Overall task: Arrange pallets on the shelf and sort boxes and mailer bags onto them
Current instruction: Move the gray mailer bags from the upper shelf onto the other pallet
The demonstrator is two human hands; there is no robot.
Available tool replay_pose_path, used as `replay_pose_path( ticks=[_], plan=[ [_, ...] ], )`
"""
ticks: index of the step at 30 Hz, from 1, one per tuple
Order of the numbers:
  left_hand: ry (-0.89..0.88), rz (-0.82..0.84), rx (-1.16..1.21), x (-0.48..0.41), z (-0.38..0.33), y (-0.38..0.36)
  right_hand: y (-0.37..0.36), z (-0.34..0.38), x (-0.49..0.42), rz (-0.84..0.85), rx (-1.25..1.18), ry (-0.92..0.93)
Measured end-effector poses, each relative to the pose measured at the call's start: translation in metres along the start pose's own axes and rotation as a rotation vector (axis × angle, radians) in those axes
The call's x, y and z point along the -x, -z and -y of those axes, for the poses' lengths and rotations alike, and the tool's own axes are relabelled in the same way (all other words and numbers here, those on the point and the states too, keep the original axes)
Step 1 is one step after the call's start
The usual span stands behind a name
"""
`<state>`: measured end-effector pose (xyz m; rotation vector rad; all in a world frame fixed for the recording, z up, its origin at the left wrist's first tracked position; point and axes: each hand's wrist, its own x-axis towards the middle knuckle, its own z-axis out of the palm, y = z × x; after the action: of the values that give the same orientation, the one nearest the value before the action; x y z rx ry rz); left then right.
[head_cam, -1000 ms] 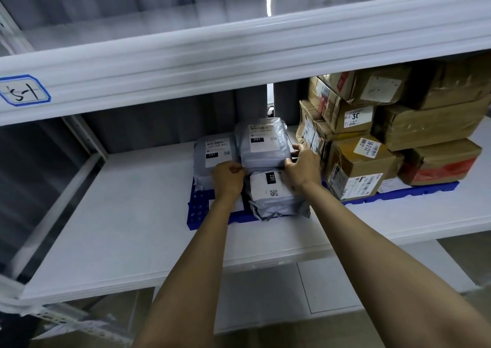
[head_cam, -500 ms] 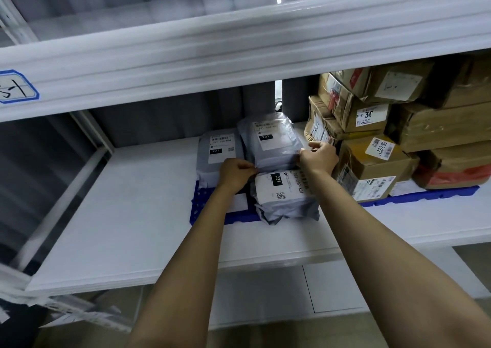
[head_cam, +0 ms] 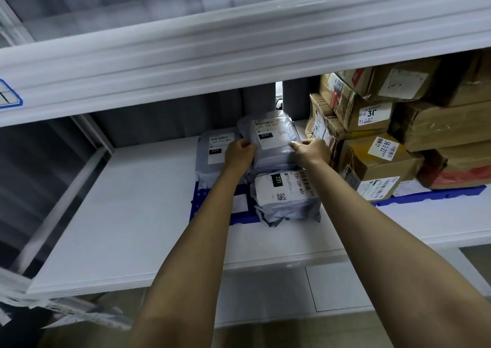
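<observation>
Left grip (head_cam: pixel 239 155) and right grip (head_cam: pixel 312 151) clamped the sides of the top bag (head_cam: pixel 273 135); its long axis pointed into the shelf (head_cam: pixel 132 215).

Both arms stretched forward, hands level and close together.
My left hand (head_cam: pixel 239 155) and right hand (head_cam: pixel 313 151) face each other, fingers (head_cam: pixel 245 143) curled, each gripping one side edge of the same mailer bag (head_cam: pixel 273 140); wrists straight, forearms bare.

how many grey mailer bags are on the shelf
3: top bag gripped by left hand and right hand, left bag beside it, front bag on the blue pallet. Others may hide beneath.
</observation>
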<state>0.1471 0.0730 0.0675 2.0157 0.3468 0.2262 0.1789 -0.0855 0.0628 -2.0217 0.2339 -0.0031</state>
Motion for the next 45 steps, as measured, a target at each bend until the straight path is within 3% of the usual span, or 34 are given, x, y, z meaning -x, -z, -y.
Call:
replay_pose_path(
  ticks=[6,14,19,25,30,42,45],
  plan=[
    [0.101,0.019,0.245,-0.007,0.000,0.002,0.004,0.012,0.006,-0.063,-0.254,0.062],
    [0.089,-0.014,0.403,-0.019,-0.019,0.013,0.007,0.017,0.014,0.068,-0.527,0.053],
    [0.129,-0.005,0.491,-0.019,-0.020,0.025,0.017,0.017,0.020,0.262,-0.495,0.064],
    [0.104,0.017,0.535,-0.004,-0.017,0.025,0.021,0.036,0.012,0.251,-0.437,0.150],
    [0.128,0.055,0.568,-0.001,-0.018,0.022,0.017,0.044,0.006,0.369,-0.519,0.212],
    [0.329,0.003,0.598,-0.012,-0.021,0.011,0.013,0.038,0.003,0.377,-0.468,0.234],
    [0.284,0.029,0.442,-0.015,-0.021,0.004,0.010,0.037,-0.004,0.289,-0.420,0.182]
  ],
)
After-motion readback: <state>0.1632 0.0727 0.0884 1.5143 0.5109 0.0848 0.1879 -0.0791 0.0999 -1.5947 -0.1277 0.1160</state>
